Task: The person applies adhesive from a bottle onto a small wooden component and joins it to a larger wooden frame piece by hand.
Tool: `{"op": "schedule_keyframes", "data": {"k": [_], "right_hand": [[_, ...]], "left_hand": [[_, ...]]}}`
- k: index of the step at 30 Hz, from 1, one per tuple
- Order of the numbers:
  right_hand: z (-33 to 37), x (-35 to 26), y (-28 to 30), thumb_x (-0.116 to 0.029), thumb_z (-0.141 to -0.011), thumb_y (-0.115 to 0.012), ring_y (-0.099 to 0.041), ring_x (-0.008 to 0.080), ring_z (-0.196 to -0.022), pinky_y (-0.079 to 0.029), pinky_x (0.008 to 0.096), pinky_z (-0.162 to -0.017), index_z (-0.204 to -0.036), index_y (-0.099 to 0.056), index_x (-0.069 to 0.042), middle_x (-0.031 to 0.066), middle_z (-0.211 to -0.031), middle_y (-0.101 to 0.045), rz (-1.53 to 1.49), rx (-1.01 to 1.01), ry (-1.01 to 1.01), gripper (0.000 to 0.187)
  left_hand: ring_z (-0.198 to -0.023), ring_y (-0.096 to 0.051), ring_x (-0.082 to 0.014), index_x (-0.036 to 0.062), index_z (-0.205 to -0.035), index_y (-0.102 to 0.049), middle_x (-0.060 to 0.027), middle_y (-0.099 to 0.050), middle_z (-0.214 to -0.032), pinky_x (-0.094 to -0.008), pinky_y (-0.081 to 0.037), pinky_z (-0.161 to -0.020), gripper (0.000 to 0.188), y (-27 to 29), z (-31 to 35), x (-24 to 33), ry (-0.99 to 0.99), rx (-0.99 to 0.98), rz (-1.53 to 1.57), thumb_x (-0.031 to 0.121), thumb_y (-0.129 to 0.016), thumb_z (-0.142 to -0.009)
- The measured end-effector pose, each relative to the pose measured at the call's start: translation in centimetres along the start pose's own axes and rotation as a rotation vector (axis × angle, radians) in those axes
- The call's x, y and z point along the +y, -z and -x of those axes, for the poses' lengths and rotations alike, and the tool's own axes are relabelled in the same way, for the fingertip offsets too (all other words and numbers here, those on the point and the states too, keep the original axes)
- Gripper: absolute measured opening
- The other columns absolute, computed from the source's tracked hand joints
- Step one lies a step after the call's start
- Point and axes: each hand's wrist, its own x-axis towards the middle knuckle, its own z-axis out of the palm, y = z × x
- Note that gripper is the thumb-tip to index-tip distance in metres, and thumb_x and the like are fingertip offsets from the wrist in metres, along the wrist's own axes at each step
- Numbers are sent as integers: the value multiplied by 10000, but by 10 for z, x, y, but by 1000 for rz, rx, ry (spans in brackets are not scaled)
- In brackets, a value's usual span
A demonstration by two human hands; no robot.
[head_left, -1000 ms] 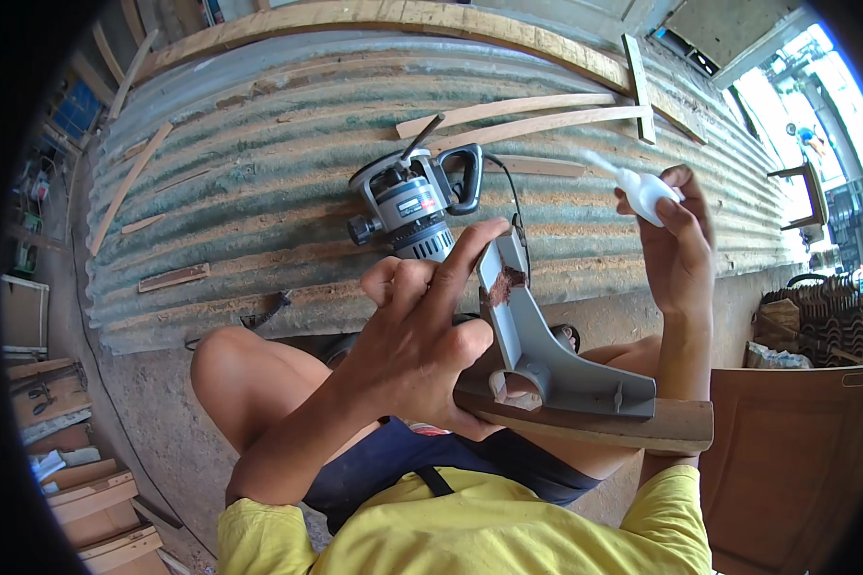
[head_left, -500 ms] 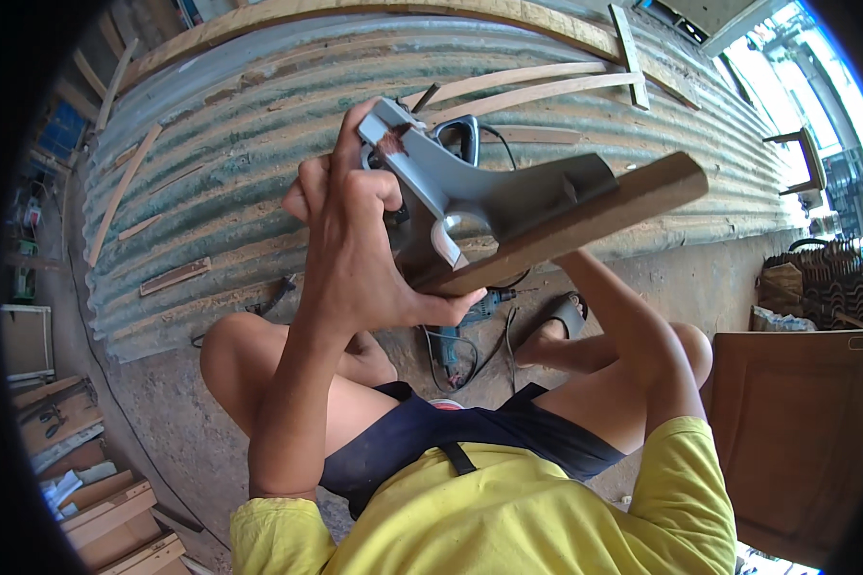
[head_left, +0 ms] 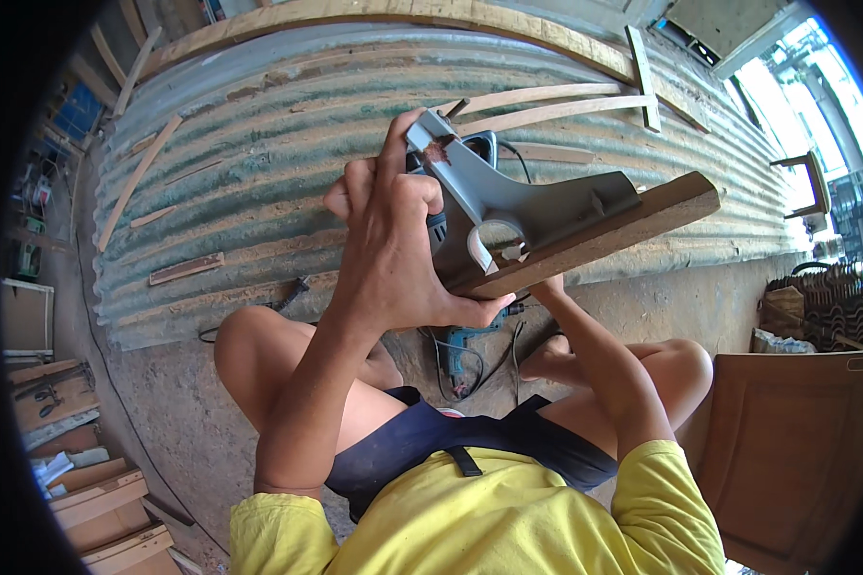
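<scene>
My left hand (head_left: 388, 240) is closed on a grey, curved tool body (head_left: 537, 206) with a round cutout, holding it up over my lap. The fingers wrap its upper left side and the thumb lies along the near end of a wooden strip (head_left: 604, 235) that runs along its lower edge. A black handle (head_left: 482, 146) shows behind the body; which tool it is, I cannot make out. My right hand (head_left: 548, 286) reaches up behind the strip beside the cutout, its fingers mostly hidden. Beneath, a teal power drill (head_left: 462, 347) lies on the ground between my legs.
A corrugated metal sheet (head_left: 288, 192) strewn with sawdust lies ahead, with thin curved wood strips (head_left: 556, 112) and a wood offcut (head_left: 187, 269) on it. A long timber beam (head_left: 393, 11) crosses the far side. At right stands a brown wooden panel (head_left: 796, 450); cords trail on the ground.
The tool body and its wooden strip have shifted slightly right together with my left hand. My right hand has moved in behind the strip, close to the cutout.
</scene>
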Motion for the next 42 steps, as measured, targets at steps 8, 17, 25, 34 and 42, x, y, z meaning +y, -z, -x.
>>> {"op": "schedule_keyframes", "data": {"k": [8,17,25,34,42], "right_hand": [[3,-11,42,-269,-941,-634,-606,434,-1224,-470,477,-1034,-1291,-657,-32,240,-1270,-683,-37,76,5,423],[61,-204,164,-390,-1102,-515,-639,255,-1109,-533,407,-914,-1340,-536,-11,151,-1216,-650,-1321,-61,350,448],[57,-224,173,-327,-1121,-524,-606,161,-1110,-503,322,-962,-1362,-529,7,104,-1212,-651,-1162,-32,177,412],[49,-217,183,-478,-1077,-528,-622,163,-835,-509,306,-765,-1140,-620,-41,75,-952,-673,-1490,-9,-240,451],[37,-190,185,-544,-1028,-477,-748,178,-866,-640,321,-716,-1425,-566,-64,109,-1074,-750,-1518,-271,-367,629]], "left_hand": [[-1084,-428,-371,97,-1117,-400,-302,-321,-1608,-527,-257,-954,999,-3,3,3,-2,78,66,540,-963,-422],[-1090,-429,-378,96,-1101,-434,-318,-295,-1604,-516,-261,-941,943,0,4,-2,52,78,-28,525,-967,-452],[-1161,-447,-403,59,-1154,-394,-338,-267,-1638,-540,-317,-995,976,5,0,14,101,43,-124,498,-998,-525],[-966,-462,-222,56,-1235,-557,-125,-655,-1423,-431,-271,-941,534,29,0,8,-48,200,12,481,-679,-935],[-1242,-665,-328,29,-1121,-710,-142,-740,-1291,-413,-453,-1088,210,49,-11,2,-39,76,139,-12,-696,-916]]}}
